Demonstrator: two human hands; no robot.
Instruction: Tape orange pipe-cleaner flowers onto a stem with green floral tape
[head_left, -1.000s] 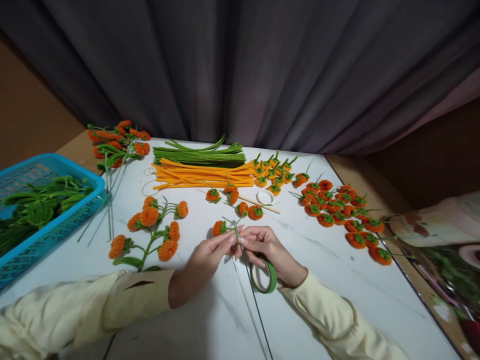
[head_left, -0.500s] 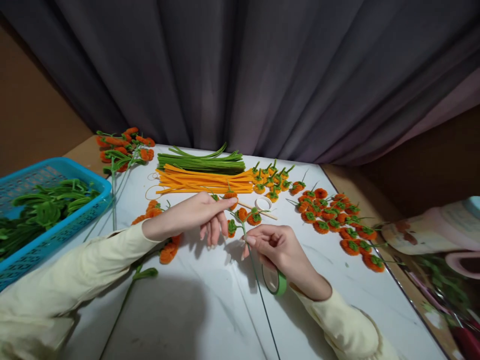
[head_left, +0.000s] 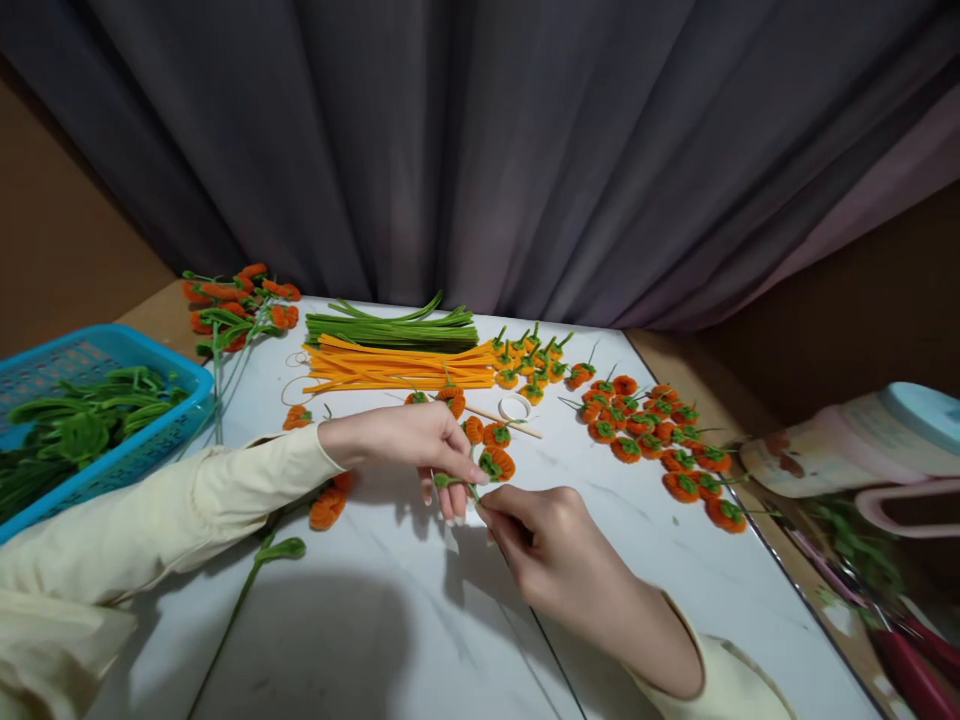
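My left hand (head_left: pixel 420 440) has returned to the thin green stem (head_left: pixel 475 491) my right hand (head_left: pixel 562 550) pinches; whether the left grips, I can't tell.

Dark draped curtain (head_left: pixel 465 150) behind; pink-handled cup (head_left: pixel 847 445) at right

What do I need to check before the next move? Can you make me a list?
1. Right hand pinching the stem: ok.
2. Left hand gripping near the stem's top: cannot tell; its fingertips are close to it.
3. Flower branch fully in view: not ok; the left sleeve covers part.
4. Loose orange flowers lying on the table: ok.
5. Green leaves inside the blue basket: ok.
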